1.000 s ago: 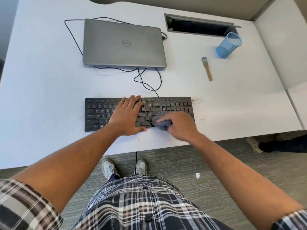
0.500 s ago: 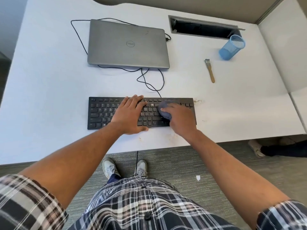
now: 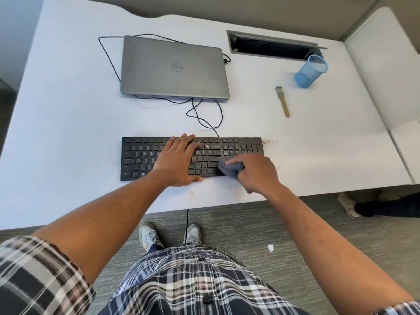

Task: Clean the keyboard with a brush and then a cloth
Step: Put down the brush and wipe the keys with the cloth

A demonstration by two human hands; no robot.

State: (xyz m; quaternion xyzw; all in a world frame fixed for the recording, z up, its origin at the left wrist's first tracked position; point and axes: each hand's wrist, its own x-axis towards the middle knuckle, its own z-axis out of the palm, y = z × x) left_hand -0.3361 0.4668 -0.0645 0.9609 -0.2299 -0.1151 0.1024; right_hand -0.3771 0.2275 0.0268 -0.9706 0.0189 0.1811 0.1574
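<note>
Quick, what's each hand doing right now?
Left hand: open, flat on the keyboard.
Right hand: gripping the cloth.

Cloth on the keyboard, seen from above

The left hand [image 3: 179, 159] lies flat with straight fingers on the middle of the black keyboard [image 3: 136, 158]; at its 3 o'clock the right hand [image 3: 256, 171] grips a bunched grey cloth [image 3: 229, 169] against the keys near the front edge. At 12 o'clock sits a closed laptop [image 3: 173, 67]; at 1 o'clock the brush [image 3: 283, 101] lies on the white desk [image 3: 68, 123], near a blue mesh cup [image 3: 310, 71].
</note>
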